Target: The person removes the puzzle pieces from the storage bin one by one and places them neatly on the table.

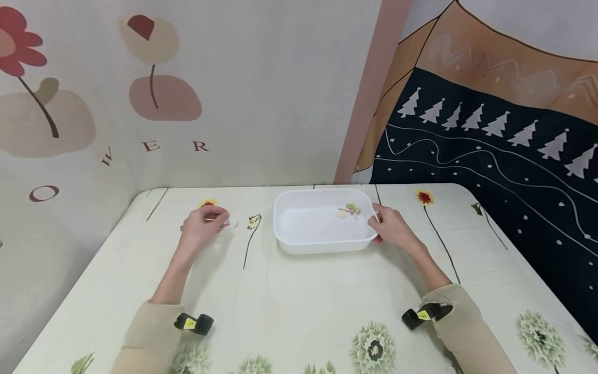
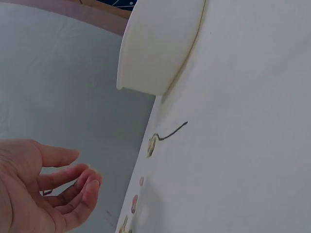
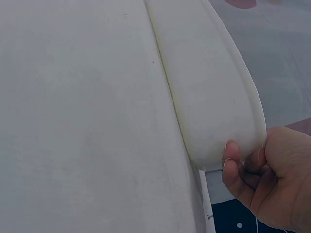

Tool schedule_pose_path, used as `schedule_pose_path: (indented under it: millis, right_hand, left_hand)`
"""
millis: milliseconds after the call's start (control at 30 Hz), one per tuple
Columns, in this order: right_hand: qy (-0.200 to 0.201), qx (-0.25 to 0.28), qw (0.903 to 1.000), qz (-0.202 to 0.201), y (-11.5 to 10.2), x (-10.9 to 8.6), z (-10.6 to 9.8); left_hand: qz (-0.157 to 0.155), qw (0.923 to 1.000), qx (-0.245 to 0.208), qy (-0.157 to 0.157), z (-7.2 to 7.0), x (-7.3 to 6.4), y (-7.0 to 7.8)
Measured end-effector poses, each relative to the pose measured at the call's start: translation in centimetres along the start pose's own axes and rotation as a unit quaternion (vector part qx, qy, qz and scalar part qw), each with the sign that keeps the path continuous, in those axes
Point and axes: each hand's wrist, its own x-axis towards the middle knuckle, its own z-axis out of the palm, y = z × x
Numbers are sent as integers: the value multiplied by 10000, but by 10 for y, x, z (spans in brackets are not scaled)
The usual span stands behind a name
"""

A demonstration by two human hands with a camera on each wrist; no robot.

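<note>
Sorting small pieces into tray [image 1: 299, 244], table centre. Right hand [image 1: 390, 226] grips rim at 3 o'clock. Left hand [image 1: 203, 224], at 9 o'clock, pinches small piece [image 1: 224, 222]. Next, probably: carry toward tray, release inside.

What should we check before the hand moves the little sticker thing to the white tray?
1. Right hand grips the white tray by its rim: ok.
2. Tray flat on the table: ok.
3. Room in the tray beside the small pieces already there: ok.
4. Left hand has a firm pinch on the small pink piece: cannot tell.
5. Path from left hand to tray free of obstacles: ok.
</note>
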Motion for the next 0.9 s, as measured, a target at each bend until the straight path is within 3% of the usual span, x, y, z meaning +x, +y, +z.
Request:
schedule_pose_path:
  millis: [267, 567, 900]
  right_hand:
    - [-7, 4, 10000, -37, 0, 1, 0]
    - [-37, -11, 10000, 75, -1, 0, -1]
    - [-9, -21, 9999, 104, -1, 1, -1]
  left_hand:
    - [308, 9993, -152, -172, 19, -5, 14]
    - [703, 9964, -438, -153, 42, -9, 27]
    - [948, 9930, -635, -293, 64, -17, 48]
